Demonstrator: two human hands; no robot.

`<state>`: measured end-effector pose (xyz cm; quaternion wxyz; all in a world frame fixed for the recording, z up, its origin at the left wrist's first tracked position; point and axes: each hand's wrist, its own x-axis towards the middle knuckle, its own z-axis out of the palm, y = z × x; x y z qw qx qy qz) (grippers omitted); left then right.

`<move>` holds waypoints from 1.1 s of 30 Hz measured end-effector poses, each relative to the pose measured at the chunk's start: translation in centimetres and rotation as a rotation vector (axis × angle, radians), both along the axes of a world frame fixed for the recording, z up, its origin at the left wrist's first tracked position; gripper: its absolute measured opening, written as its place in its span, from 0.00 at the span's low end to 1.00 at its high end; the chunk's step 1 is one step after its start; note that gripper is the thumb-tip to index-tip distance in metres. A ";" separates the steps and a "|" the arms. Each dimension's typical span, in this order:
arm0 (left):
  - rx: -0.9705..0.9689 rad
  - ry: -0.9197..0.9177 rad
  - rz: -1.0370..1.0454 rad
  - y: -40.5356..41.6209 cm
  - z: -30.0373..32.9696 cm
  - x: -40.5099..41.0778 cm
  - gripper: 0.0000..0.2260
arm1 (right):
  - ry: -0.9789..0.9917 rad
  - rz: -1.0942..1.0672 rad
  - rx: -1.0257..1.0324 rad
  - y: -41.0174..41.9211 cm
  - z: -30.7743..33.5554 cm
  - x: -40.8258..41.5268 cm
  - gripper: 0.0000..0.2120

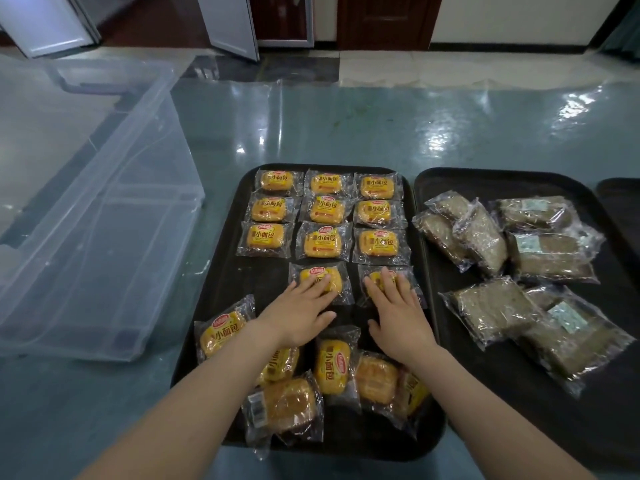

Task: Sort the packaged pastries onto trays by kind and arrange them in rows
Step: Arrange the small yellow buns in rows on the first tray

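On the left black tray [214, 271], your left hand [298, 315] lies flat with straight fingers pressing a yellow bread packet [320, 282] in the fourth row, and your right hand [398, 313] rests flat the same way on the packet beside it [388, 282]. Nine yellow packets [322, 211] sit in three neat rows beyond. Loose yellow packets [332, 367] lie heaped at the near edge. Brown cake packets [491, 306] lie scattered on the right tray [433, 181]. A clear plastic bin [97, 216] stands to the left.
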<state>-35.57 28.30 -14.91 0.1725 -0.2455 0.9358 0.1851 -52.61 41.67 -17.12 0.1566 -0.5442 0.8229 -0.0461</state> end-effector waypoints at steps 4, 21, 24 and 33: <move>0.031 0.051 0.003 -0.2 -0.1 0.2 0.26 | -0.011 0.003 0.003 -0.1 0.3 -0.1 0.37; -0.063 0.292 0.707 1.3 0.8 15.1 0.29 | -0.176 0.139 -0.241 -3.7 4.2 6.6 0.19; -0.158 0.370 0.719 2.2 0.4 15.8 0.22 | -0.225 0.235 -0.267 -4.8 4.1 9.2 0.18; -0.038 0.392 0.752 3.8 -0.1 16.8 0.24 | -0.065 0.783 0.037 -8.9 1.8 15.0 0.34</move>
